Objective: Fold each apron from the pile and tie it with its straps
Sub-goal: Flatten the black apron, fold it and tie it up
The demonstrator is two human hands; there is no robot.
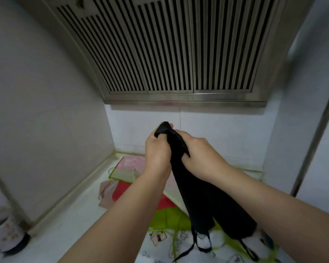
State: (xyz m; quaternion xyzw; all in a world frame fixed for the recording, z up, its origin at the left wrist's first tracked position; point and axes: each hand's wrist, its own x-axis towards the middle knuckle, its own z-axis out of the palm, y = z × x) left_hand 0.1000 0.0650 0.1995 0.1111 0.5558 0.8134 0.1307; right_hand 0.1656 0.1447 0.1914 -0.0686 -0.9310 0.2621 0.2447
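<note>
We hold the black apron (201, 205) up in front of us, gathered into a long narrow bundle. Its long axis runs from its top end, raised towards the back wall, down and back towards our body, a little to the right. Both hands are closed round that top end. The left hand (157, 150) clasps the very tip, with a bit of cloth poking out above the fingers. The right hand (201, 158) grips the bundle just below and beside it, so the hands sit close together. The free length hangs below and nearer to us than either hand, passing between our forearms. We judge that any fold must bring this lower part up, or the right hand must slide down along it. The thin straps (204, 249) dangle from the bottom end, just above the pile (167, 219) of red, pink, green and printed aprons on the white bench (70, 230). How the black cloth is layered inside the bundle is lost in its darkness. One strap runs off the bottom edge of view, and the picture is soft with blur. We cannot make out the object at the far left.
</note>
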